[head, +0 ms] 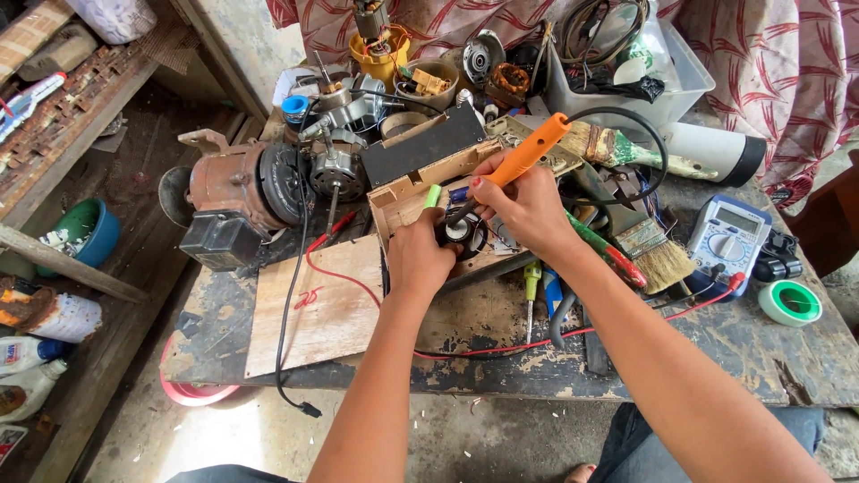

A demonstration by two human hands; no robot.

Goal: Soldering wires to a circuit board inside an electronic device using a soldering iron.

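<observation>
Soldering iron is gripped by the right hand, its long axis slanting down-left to a round black part pinched in left-hand fingers over the cluttered surface.

Bare plywood sheet left of the hands, motor behind it, paintbrush and multimeter crowding right.

A repair workshop is shown: a worn counter is crowded with motors, a multimeter, brushes, screwdrivers and wires.
</observation>
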